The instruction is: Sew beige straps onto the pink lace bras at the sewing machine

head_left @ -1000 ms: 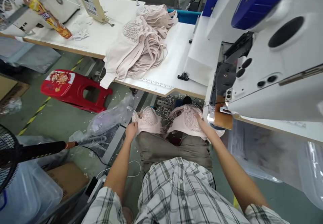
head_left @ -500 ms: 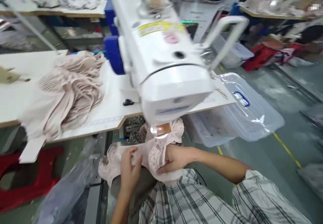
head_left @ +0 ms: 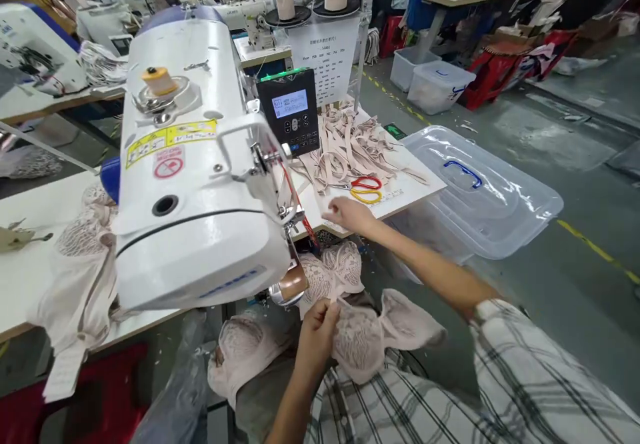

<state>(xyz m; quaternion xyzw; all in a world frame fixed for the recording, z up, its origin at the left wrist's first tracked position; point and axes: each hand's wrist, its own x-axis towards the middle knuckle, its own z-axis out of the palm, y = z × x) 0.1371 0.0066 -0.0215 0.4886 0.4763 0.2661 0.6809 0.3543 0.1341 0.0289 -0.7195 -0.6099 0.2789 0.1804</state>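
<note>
My left hand is closed in a pinch on a pale pink lace bra, whose cups hang over my lap. More of the pale lace garment lies behind, by the sewing machine's lower arm, and another lace cup rests to the left; I cannot tell whether these parts join. My right hand is over the table's front edge, fingers bent and slightly apart, nothing visible in them. Just beyond it lie scissors with red and yellow handles. The white sewing machine stands to the left of my hands.
A pile of pink straps lies behind the scissors, beside a control panel. Stacked lace pieces hang off the table at left. A clear lidded bin stands at right. A red stool is below left.
My right hand has left the bra and moved up to the table near the scissors. My left hand has shifted right and now pinches the bra. The view has turned right.
</note>
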